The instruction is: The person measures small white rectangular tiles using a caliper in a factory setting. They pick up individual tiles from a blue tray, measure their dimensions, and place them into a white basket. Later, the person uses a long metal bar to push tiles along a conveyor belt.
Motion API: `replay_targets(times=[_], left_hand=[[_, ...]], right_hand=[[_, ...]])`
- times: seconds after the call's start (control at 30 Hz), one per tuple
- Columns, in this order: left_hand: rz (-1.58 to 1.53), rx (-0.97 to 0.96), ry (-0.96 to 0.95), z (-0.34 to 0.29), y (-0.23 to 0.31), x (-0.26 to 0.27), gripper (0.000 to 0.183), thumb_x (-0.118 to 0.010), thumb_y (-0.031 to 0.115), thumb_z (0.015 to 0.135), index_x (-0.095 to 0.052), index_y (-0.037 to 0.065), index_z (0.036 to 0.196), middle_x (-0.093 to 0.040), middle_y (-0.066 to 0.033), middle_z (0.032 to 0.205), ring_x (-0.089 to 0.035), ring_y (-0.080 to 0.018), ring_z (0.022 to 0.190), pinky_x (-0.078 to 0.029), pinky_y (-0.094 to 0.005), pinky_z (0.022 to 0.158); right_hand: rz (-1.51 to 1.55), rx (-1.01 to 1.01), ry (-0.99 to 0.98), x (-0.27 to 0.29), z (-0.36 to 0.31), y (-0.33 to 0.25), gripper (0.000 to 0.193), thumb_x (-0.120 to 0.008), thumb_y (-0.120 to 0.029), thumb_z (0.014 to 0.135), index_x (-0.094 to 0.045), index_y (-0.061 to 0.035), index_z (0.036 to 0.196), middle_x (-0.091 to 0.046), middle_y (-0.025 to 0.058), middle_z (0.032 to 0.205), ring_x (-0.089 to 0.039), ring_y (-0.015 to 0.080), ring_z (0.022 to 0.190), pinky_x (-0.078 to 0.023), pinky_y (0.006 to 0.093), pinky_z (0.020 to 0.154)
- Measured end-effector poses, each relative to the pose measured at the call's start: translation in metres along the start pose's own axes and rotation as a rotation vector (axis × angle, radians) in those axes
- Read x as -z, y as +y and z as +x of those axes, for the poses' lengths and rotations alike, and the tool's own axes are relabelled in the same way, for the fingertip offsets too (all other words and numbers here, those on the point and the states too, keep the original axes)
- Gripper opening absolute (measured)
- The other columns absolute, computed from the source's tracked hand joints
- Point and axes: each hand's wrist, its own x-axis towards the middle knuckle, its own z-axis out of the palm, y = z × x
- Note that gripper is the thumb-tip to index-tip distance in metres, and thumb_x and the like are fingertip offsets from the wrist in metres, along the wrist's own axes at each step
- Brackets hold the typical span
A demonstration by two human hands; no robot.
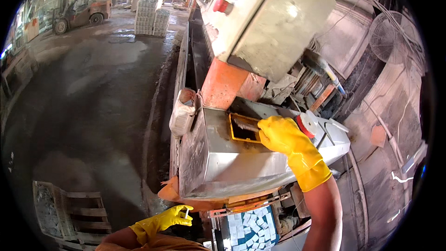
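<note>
Right fingers gripping brush, steel box opening, yellow gloves

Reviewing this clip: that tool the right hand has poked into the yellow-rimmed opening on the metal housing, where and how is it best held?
Probably by its near end, where the right hand in a yellow glove already grips it, coming from the right of the yellow-rimmed opening. The tool lies nearly level with its far end inside the opening in the metal housing, so only the near part is free. What kind of tool it is cannot be told.

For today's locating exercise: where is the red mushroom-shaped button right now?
In the head view, the red button sits top centre on the grey control box, above the metal housing that the right hand reaches into.
</note>
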Motion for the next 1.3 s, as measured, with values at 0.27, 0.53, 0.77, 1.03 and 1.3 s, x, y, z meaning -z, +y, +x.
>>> replay_targets(times=[0.27, 0.53, 0.77, 1.03, 1.3], left_hand=[[-0.339, -0.030, -0.157, 0.024, -0.051, -0.009, 0.066, -0.075, 0.010, 0.093, -0.043, 0.002, 0.150, -0.064, -0.0225, 0.127, -0.069, -0.0313, 0.111, -0.058, -0.0447, 0.097], [0.108, -0.121, 0.059, -0.008, 0.019, -0.103, 0.062, -0.074, 0.007, 0.092, -0.049, 0.007, 0.149, -0.069, -0.0162, 0.120, -0.067, -0.0223, 0.107, -0.054, -0.0342, 0.095], [0.215, 0.034, -0.104, 0.014, -0.002, -0.160, 0.064, -0.076, -0.002, 0.089, -0.051, 0.009, 0.147, -0.069, -0.0121, 0.114, -0.066, -0.0142, 0.102, -0.056, -0.0307, 0.094], [0.351, 0.299, -0.323, 0.044, -0.032, -0.213, 0.063, -0.074, -0.002, 0.091, -0.050, 0.007, 0.148, -0.073, -0.0127, 0.107, -0.070, -0.0159, 0.092, -0.058, -0.0295, 0.088], [0.384, 0.468, -0.391, 0.063, -0.047, -0.244, 0.059, -0.073, 0.001, 0.092, -0.049, 0.000, 0.145, -0.074, -0.0138, 0.102, -0.072, -0.0192, 0.090, -0.059, -0.0319, 0.086]], right_hand=[[0.106, -0.179, 0.678, -0.030, -0.060, -0.002, 0.007, -0.060, -0.010, 0.096, -0.060, -0.0039, 0.094, -0.067, 0.0126, 0.080, -0.067, 0.0355, 0.070, -0.054, 0.0450, 0.061], [1.806, -0.749, 0.580, -0.063, -0.266, -0.132, 0.018, -0.046, -0.008, 0.108, -0.053, -0.0004, 0.124, -0.071, 0.0108, 0.103, -0.068, 0.0154, 0.081, -0.058, 0.0312, 0.077], [2.083, -1.429, 0.538, -0.152, -0.435, -0.246, 0.025, -0.050, -0.011, 0.104, -0.058, -0.0001, 0.126, -0.072, 0.0088, 0.099, -0.068, 0.0165, 0.076, -0.058, 0.0301, 0.069], [1.370, -1.665, 0.322, -0.139, -0.478, -0.288, 0.037, -0.074, -0.025, 0.095, -0.070, -0.0047, 0.126, -0.074, 0.0134, 0.107, -0.070, 0.0191, 0.094, -0.053, 0.0307, 0.086], [1.125, -1.228, 0.181, -0.126, -0.496, -0.265, 0.043, -0.069, -0.026, 0.096, -0.064, -0.0048, 0.133, -0.071, 0.0198, 0.099, -0.069, 0.0373, 0.086, -0.056, 0.0412, 0.080]])
